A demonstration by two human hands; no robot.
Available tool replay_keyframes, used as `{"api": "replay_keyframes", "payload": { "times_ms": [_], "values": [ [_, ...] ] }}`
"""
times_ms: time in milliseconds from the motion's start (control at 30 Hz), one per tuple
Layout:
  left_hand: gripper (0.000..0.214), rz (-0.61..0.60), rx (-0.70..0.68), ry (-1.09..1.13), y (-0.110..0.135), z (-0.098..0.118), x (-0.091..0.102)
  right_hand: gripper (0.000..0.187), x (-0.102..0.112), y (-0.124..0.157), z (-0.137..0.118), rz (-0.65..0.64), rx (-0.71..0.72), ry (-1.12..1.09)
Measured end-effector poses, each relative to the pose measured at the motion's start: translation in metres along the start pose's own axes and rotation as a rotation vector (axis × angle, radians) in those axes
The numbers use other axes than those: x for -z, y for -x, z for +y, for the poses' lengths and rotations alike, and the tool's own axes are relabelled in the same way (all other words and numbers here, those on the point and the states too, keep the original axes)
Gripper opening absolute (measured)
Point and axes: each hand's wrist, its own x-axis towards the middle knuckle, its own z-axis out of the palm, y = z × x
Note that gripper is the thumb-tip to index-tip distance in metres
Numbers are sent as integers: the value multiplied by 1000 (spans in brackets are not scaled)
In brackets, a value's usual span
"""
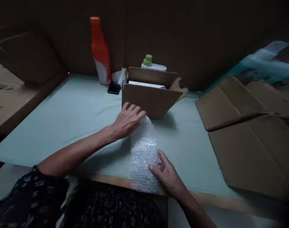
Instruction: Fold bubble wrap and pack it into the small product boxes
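Note:
A strip of clear bubble wrap (144,152) stretches from near the cardboard box down to the table's front edge. At its far end, my left hand (128,121) pinches the wrap with curled fingers, close against the front of the open cardboard box (144,99). Lower down, my right hand (166,172) grips the right edge of the wrap, thumb on top and fingers partly hidden. Inside the box stands a flat white item (146,84), of which only the top edge shows.
Behind the box are a green-capped white bottle (153,66), an orange bottle (100,50) and a black phone-like object (114,88). Folded cardboard (251,152) lies at the right, with a blurred teal plastic bag (265,63) behind. A large carton (13,98) flanks the left.

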Motion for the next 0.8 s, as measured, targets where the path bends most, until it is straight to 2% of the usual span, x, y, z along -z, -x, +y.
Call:
{"api": "replay_keyframes", "payload": {
  "times_ms": [100,200,300,400,467,533,633,700,800],
  "values": [
    [56,92,-11,82,15,3,-18,94,7,2,7,47,-5,-17],
    [58,75,-83,220,61,9,-31,92,12,3,10,64,17,-10],
    [76,-78,-142,403,121,24,-31,73,14,3,7,23,9,-8],
    [86,-96,-136,526,157,52,-26,45,12,2,1,3,-42,-85],
    [82,-25,-137,571,160,71,-28,39,8,3,-3,13,-116,-225],
    [72,81,-111,642,152,84,-35,39,4,5,-6,20,-183,-356],
    [46,242,26,808,137,92,-46,38,2,10,-8,35,-187,-439],
    [32,232,195,938,127,91,-47,44,4,13,-6,59,-156,-453],
    [24,50,510,1107,112,86,-44,55,9,21,0,138,-45,-368]
  ]
}}
